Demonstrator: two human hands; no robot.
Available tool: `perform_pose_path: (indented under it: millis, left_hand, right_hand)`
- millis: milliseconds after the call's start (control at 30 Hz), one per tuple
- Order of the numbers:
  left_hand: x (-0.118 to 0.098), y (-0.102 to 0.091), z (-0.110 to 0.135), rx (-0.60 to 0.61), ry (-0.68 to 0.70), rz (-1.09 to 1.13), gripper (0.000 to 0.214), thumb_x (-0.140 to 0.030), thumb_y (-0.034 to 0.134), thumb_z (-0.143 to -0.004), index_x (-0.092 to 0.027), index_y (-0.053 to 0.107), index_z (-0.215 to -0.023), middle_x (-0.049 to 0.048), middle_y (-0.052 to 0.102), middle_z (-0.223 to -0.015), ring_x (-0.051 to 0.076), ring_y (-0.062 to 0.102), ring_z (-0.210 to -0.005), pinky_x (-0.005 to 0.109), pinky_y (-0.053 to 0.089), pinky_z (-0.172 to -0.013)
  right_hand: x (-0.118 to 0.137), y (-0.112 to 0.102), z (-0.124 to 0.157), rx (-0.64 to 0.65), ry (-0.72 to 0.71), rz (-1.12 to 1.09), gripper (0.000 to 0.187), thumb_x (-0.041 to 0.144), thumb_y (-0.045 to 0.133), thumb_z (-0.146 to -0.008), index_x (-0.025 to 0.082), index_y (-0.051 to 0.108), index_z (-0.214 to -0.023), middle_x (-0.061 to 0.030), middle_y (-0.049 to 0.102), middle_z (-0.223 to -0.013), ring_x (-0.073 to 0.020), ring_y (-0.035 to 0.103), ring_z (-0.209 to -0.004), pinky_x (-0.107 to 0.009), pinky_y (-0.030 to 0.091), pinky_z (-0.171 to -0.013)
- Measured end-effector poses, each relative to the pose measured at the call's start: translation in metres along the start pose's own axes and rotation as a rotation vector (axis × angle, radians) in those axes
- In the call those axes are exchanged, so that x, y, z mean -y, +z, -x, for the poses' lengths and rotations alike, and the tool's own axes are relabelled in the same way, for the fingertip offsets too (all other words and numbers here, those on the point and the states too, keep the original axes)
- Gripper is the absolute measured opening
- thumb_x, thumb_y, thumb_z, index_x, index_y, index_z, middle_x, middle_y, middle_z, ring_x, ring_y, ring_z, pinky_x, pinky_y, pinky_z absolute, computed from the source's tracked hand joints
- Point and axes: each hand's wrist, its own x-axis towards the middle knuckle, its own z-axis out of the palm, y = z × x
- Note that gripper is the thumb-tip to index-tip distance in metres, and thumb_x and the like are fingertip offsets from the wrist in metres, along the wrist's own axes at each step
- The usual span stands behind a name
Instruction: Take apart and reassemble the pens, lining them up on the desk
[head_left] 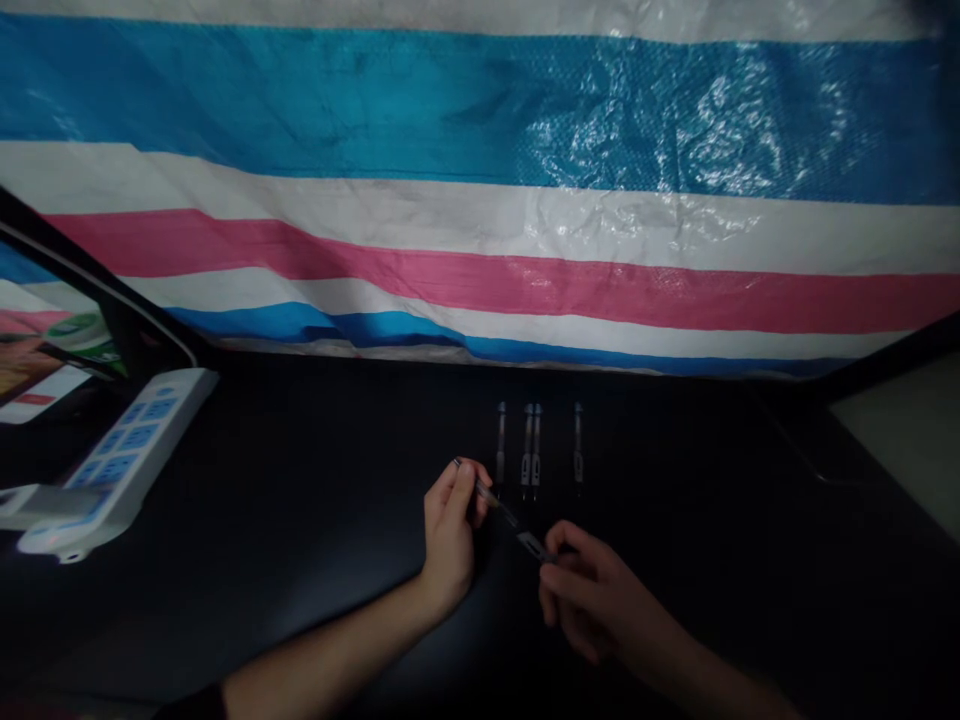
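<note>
The fingers of the left hand [452, 520] are pinching a slim pen [529, 542] toward one end, and those of the right hand [589, 590] are pinching near its other end; it is slanting between them over the bench [337, 480]. It is probably feeling light, stiff and slightly slick, with the barrel offering the surest hold. The right fingers are covering that end, dimness is blurring detail, and four more pens [577, 440] are lying beyond

Passage lies between power strip [133, 455] and pens [526, 465], with striped sheeting [480, 220] blocking beyond.
</note>
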Motion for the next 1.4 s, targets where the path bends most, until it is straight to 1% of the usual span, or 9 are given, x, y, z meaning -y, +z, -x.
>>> perform_pose_path:
  millis: [133,233,300,433,533,800,967,1167,1400]
  left_hand:
    - [0.0,0.0,0.0,-0.001,0.006,0.007,0.037,-0.049,0.061,-0.085,-0.015,0.059,-0.07,-0.0048,0.041,-0.054,0.007,0.033,-0.049,0.016,0.025,-0.045]
    - [-0.001,0.0,0.0,-0.002,0.001,0.0,0.037,-0.049,0.059,-0.085,-0.015,0.059,-0.07,-0.0049,0.04,-0.053,0.007,0.032,-0.049,0.017,0.025,-0.044]
    - [-0.001,0.0,0.0,-0.002,-0.003,-0.001,0.037,-0.049,0.059,-0.085,-0.015,0.059,-0.07,-0.0051,0.04,-0.053,0.007,0.032,-0.048,0.016,0.024,-0.044]
    - [-0.001,0.001,0.001,-0.004,0.002,0.01,0.037,-0.049,0.061,-0.084,-0.015,0.059,-0.07,-0.005,0.04,-0.054,0.007,0.033,-0.048,0.016,0.026,-0.044]
    - [-0.001,0.0,0.0,-0.016,-0.002,0.024,0.037,-0.049,0.062,-0.083,-0.014,0.059,-0.069,-0.0051,0.04,-0.053,0.007,0.033,-0.048,0.015,0.028,-0.044]
    - [-0.002,-0.003,-0.008,-0.091,0.02,0.075,0.035,-0.046,0.064,-0.083,-0.014,0.06,-0.068,-0.0045,0.042,-0.055,0.006,0.036,-0.049,0.015,0.028,-0.044]
    - [-0.005,-0.005,-0.013,-0.117,0.07,0.085,0.036,-0.047,0.058,-0.087,-0.015,0.06,-0.07,-0.0051,0.042,-0.048,0.007,0.035,-0.044,0.017,0.029,-0.044]
    - [-0.008,-0.004,-0.014,-0.136,0.078,0.099,0.034,-0.044,0.055,-0.088,-0.015,0.059,-0.071,-0.0054,0.042,-0.046,0.007,0.035,-0.042,0.018,0.029,-0.044]
    - [-0.007,-0.001,-0.007,-0.088,0.034,0.094,0.035,-0.045,0.055,-0.089,-0.015,0.06,-0.072,-0.0049,0.044,-0.047,0.007,0.036,-0.044,0.019,0.029,-0.046]
  right_hand:
    - [-0.002,0.0,0.0,0.01,0.038,-0.064,0.045,0.061,0.047,-0.089,0.016,0.05,-0.091,-0.0051,0.069,-0.065,-0.0065,0.05,-0.029,-0.013,0.018,-0.027]
    - [-0.002,0.0,0.001,0.005,0.008,-0.05,0.036,0.051,0.059,-0.086,0.017,0.048,-0.086,-0.002,0.068,-0.067,-0.0047,0.051,-0.03,-0.012,0.019,-0.028]
    - [-0.001,0.0,0.001,-0.006,-0.001,-0.08,0.035,0.047,0.065,-0.082,0.019,0.047,-0.092,-0.0013,0.07,-0.073,-0.0054,0.053,-0.032,-0.011,0.02,-0.027]
    - [-0.001,0.001,0.001,0.0,0.036,-0.098,0.041,0.056,0.051,-0.089,0.016,0.051,-0.095,-0.0045,0.07,-0.072,-0.0074,0.055,-0.033,-0.013,0.022,-0.027]
    - [0.0,0.002,0.002,0.003,0.005,-0.032,0.035,0.051,0.058,-0.087,0.017,0.049,-0.087,-0.0018,0.067,-0.067,-0.0066,0.053,-0.033,-0.013,0.019,-0.029]
    - [0.013,0.005,0.011,-0.216,-0.121,-0.139,0.02,0.025,0.062,-0.077,0.02,0.043,-0.073,0.0076,0.051,-0.05,-0.0033,0.035,-0.038,-0.018,0.018,-0.041]
    - [0.009,0.0,0.014,-0.346,-0.166,-0.208,0.019,0.019,0.06,-0.071,0.02,0.042,-0.07,0.009,0.042,-0.047,-0.0048,0.033,-0.043,-0.019,0.02,-0.045]
    - [0.006,-0.002,0.015,-0.321,-0.189,-0.231,0.018,0.018,0.058,-0.074,0.02,0.041,-0.069,0.0089,0.04,-0.047,-0.0052,0.031,-0.043,-0.02,0.02,-0.046]
    - [0.008,0.0,0.013,-0.311,-0.153,-0.2,0.02,0.019,0.061,-0.075,0.021,0.042,-0.07,0.0079,0.042,-0.049,-0.0062,0.033,-0.044,-0.02,0.019,-0.044]
